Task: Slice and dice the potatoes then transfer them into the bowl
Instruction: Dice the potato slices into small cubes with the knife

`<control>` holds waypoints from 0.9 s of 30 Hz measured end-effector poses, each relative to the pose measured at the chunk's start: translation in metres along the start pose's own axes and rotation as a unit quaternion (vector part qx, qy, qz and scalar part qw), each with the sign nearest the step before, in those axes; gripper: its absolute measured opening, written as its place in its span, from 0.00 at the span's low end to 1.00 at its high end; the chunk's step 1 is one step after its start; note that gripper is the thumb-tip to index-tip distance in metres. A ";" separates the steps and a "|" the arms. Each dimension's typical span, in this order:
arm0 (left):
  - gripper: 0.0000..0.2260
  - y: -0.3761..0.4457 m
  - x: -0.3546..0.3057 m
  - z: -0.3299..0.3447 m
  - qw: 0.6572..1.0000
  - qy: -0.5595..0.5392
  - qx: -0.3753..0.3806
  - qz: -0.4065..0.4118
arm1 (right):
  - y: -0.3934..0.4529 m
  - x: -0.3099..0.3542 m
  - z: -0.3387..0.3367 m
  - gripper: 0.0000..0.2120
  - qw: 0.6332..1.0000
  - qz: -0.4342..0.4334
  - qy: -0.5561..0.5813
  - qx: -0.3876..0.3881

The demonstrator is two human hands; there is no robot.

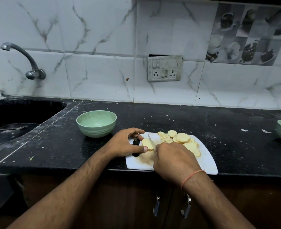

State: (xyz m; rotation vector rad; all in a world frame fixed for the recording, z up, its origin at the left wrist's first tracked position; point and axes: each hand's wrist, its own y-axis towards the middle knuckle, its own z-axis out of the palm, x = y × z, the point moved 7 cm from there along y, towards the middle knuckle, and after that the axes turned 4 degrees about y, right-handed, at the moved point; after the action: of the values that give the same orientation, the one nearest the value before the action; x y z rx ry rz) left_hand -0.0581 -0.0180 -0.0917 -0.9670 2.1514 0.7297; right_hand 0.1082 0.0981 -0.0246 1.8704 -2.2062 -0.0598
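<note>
Slicing a potato close to the holding fingers

On the dark surface point(202, 123) the white cutting board point(207, 161) overhangs the near edge, so hard cuts could tip it. The empty green bowl point(96, 123) sits far-left, apart from the board, so pieces could spill in transfer. The right hand point(174, 160) is clenched round the knife point(151, 140); the left hand point(125, 142) pinches the potato piece point(147, 144). Its thumb lies just beside the blade: a slip could nick it. Cut slices point(184, 139) are piled far-right.
</note>
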 end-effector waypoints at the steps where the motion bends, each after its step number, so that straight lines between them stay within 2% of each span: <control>1: 0.34 0.000 0.000 0.000 1.000 0.001 0.000 0.002 | 0.002 0.001 0.002 0.09 1.000 0.001 -0.003 0.006; 7: 0.31 0.003 0.003 0.000 1.000 0.015 -0.002 0.007 | 0.012 0.009 0.010 0.13 0.999 -0.018 -0.033 0.031; 13: 0.29 0.005 0.003 0.000 1.000 0.022 -0.011 0.006 | -0.002 0.003 0.009 0.12 0.998 -0.039 -0.025 0.049; 18: 0.29 0.002 0.001 0.001 1.000 0.021 -0.009 0.007 | -0.023 0.000 0.006 0.13 0.998 -0.047 -0.029 0.043; 24: 0.33 -0.002 -0.002 0.000 1.000 0.011 -0.007 0.005 | -0.016 0.008 0.013 0.13 0.997 -0.040 -0.038 0.051; 27: 0.33 -0.002 -0.002 0.000 1.000 0.010 -0.005 0.005 | -0.008 0.011 0.017 0.13 0.997 -0.035 -0.035 0.054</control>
State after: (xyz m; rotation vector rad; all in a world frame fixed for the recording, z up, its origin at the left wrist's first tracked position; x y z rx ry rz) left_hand -0.0556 -0.0188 -0.0909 -0.9737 2.1730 0.7400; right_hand 0.1108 0.0840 -0.0406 2.0323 -2.2314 -0.0183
